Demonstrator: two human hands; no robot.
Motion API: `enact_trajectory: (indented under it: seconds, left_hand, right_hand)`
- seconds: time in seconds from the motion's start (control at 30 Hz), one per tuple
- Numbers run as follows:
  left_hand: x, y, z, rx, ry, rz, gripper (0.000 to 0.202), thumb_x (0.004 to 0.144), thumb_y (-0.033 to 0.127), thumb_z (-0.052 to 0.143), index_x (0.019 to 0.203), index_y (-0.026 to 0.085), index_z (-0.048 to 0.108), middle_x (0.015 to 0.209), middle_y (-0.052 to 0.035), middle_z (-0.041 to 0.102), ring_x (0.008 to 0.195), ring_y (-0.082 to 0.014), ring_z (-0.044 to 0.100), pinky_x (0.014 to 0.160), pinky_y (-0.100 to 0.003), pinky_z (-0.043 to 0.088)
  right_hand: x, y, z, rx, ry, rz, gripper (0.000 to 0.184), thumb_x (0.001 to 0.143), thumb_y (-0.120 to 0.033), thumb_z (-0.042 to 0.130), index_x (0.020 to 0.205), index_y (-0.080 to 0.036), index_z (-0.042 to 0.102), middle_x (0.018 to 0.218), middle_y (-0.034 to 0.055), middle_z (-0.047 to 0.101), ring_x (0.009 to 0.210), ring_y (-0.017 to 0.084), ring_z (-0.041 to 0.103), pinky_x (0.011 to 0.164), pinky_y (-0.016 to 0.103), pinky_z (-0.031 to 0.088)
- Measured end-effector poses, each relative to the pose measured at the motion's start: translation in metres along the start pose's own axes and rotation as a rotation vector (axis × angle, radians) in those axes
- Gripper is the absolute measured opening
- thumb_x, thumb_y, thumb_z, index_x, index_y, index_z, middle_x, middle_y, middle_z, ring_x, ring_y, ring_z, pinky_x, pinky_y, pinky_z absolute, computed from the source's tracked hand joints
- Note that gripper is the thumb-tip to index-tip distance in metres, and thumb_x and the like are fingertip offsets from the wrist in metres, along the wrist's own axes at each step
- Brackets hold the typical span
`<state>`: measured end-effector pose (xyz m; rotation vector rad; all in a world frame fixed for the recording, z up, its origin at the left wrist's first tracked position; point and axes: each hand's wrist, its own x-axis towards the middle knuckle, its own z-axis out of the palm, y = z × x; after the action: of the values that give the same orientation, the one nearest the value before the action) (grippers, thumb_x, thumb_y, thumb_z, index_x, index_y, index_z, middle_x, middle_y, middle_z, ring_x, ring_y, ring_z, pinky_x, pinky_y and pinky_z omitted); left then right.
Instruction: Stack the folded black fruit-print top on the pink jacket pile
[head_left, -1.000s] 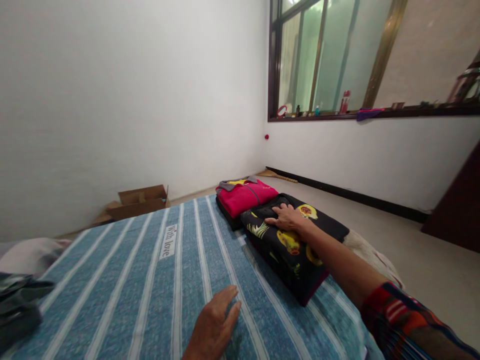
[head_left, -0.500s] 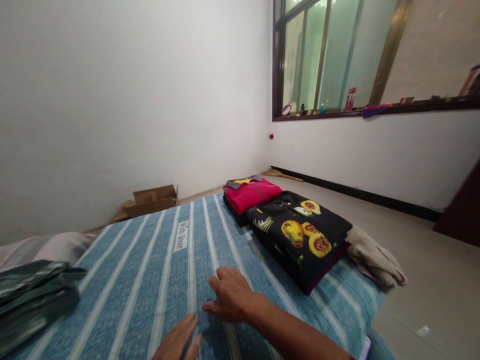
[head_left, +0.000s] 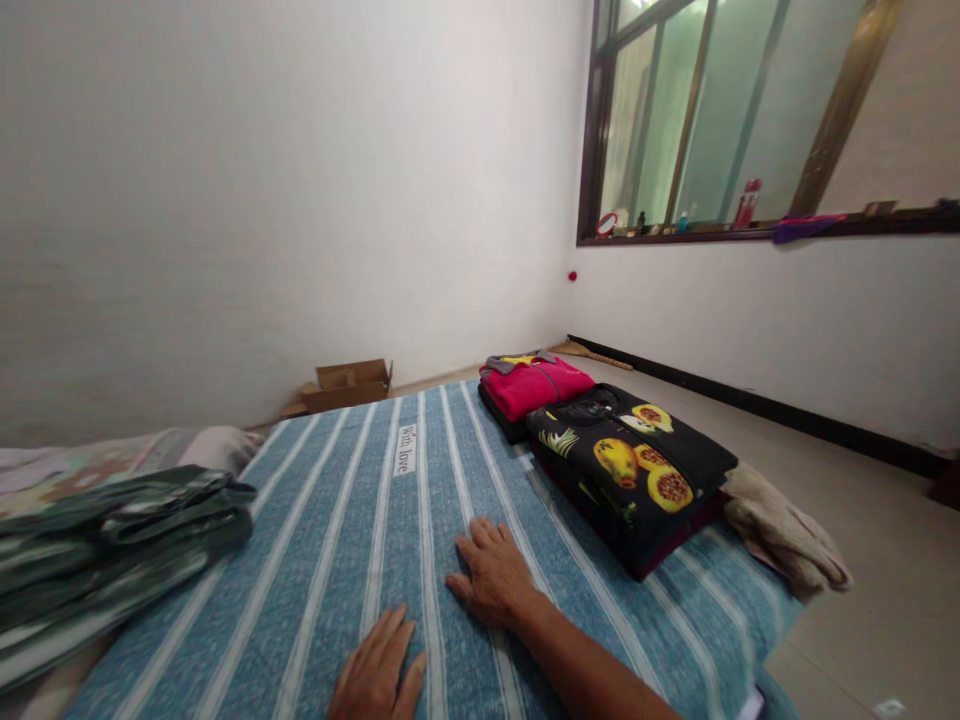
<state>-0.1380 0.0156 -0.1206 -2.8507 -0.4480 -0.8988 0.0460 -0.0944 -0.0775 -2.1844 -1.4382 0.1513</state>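
Observation:
Both of my hands lie flat, palms down, on a blue bed sheet with white stripes [head_left: 337, 520]. My left hand [head_left: 379, 675] is at the bottom edge of the view, fingers together. Just to its right and a little farther, my right hand [head_left: 491, 575] rests with fingers spread. Neither holds anything. Beyond the right hand, a folded black garment with a yellow fruit print [head_left: 630, 465] lies on a stack near the bed's right side. A folded red garment [head_left: 536, 385] tops a second stack behind it.
A folded green camouflage cloth [head_left: 112, 545] lies at the bed's left. A beige towel [head_left: 784, 535] hangs off the right edge. A cardboard box [head_left: 349, 382] sits on the floor by the far wall. Bottles stand on the window sill [head_left: 675, 232].
My right hand left the black fruit-print garment and came back onto the sheet beside my left hand. The view swung left, bringing the camouflage cloth into sight.

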Motion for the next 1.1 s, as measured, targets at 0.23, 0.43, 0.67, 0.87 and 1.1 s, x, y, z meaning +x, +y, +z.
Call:
enact_trajectory:
  seconds: [0.23, 0.43, 0.67, 0.87, 1.1]
  left_hand:
    - [-0.0026, 0.0067, -0.0023, -0.034, -0.033, -0.081, 0.034, 0.083, 0.033, 0.045, 0.106, 0.020, 0.065, 0.115, -0.0069, 0.066, 0.106, -0.0236, 0.061, 0.089, -0.040, 0.052]
    - [-0.0056, 0.0089, -0.0016, -0.076, -0.045, -0.123, 0.035, 0.083, 0.033, 0.045, 0.109, 0.021, 0.064, 0.117, -0.0065, 0.064, 0.109, -0.0234, 0.059, 0.091, -0.041, 0.051]
    - [-0.0050, 0.0089, -0.0031, -0.077, -0.050, -0.123, 0.034, 0.082, 0.034, 0.046, 0.108, 0.021, 0.065, 0.116, -0.0063, 0.065, 0.107, -0.0231, 0.060, 0.090, -0.040, 0.051]
    - [-0.0044, 0.0087, -0.0043, -0.096, -0.059, -0.152, 0.033, 0.081, 0.035, 0.048, 0.106, 0.023, 0.065, 0.116, -0.0045, 0.065, 0.106, -0.0223, 0.061, 0.091, -0.039, 0.051]
    - [-0.0074, 0.0056, -0.0007, -0.098, -0.022, -0.125, 0.033, 0.081, 0.035, 0.049, 0.107, 0.024, 0.065, 0.115, -0.0036, 0.066, 0.105, -0.0223, 0.061, 0.090, -0.038, 0.052]
  right_hand:
    - [-0.0036, 0.0003, -0.0005, 0.001, 0.013, -0.004, 0.040, 0.087, -0.043, 0.047, 0.121, -0.021, 0.050, 0.138, 0.0112, 0.041, 0.132, 0.028, 0.028, 0.107, 0.047, 0.018]
    - [-0.0030, 0.0027, 0.0028, -0.018, 0.024, -0.001, 0.035, 0.086, -0.040, 0.049, 0.115, -0.022, 0.052, 0.134, 0.0094, 0.044, 0.130, 0.026, 0.031, 0.107, 0.046, 0.019]
    - [-0.0027, 0.0056, 0.0044, 0.018, 0.031, 0.004, 0.032, 0.085, -0.038, 0.051, 0.114, -0.023, 0.053, 0.133, 0.0076, 0.045, 0.130, 0.026, 0.031, 0.108, 0.045, 0.018]
    - [-0.0036, 0.0058, 0.0017, 0.036, 0.056, -0.003, 0.025, 0.084, -0.034, 0.053, 0.106, -0.023, 0.056, 0.124, 0.0061, 0.051, 0.125, 0.025, 0.037, 0.107, 0.043, 0.020]
    - [-0.0035, 0.0063, 0.0035, 0.052, 0.067, 0.003, 0.023, 0.083, -0.032, 0.053, 0.104, -0.025, 0.057, 0.123, 0.0056, 0.052, 0.125, 0.025, 0.038, 0.106, 0.044, 0.022]
